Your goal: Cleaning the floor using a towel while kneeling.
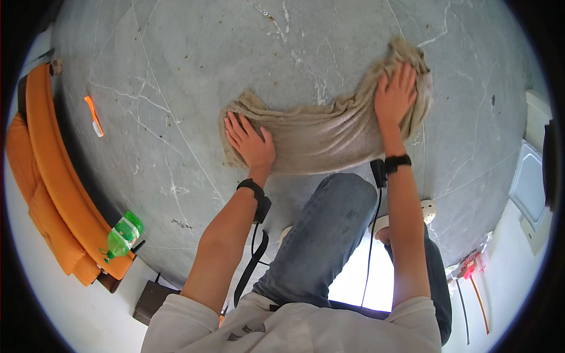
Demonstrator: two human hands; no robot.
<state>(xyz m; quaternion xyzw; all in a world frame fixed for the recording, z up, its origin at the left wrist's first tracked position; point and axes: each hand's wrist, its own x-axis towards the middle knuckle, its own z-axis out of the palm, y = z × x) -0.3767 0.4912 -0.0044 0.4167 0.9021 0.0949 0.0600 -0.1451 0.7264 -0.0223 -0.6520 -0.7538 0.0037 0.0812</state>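
Note:
A beige-brown towel (322,141) lies spread in a bent strip on the grey floor, its upper edge wrinkled. On its left end my left hand (251,141) rests flat, palm down, fingers apart. My right hand (396,95) presses palm down on the bunched right end, farther forward, its fingers slightly spread. Neither hand is closed around the cloth. The undersides of both hands are hidden. Below the towel's near edge is my bent knee (346,198) in dark jeans.
Cracks and pale lines run over the floor (198,66). An orange-handled brush (94,117) lies at left. Beyond it stands an orange sofa (66,189) with a green plastic bottle (126,234) at its near end. Long-handled tools (474,273) are at lower right. A cable (373,247) hangs from my right wristband.

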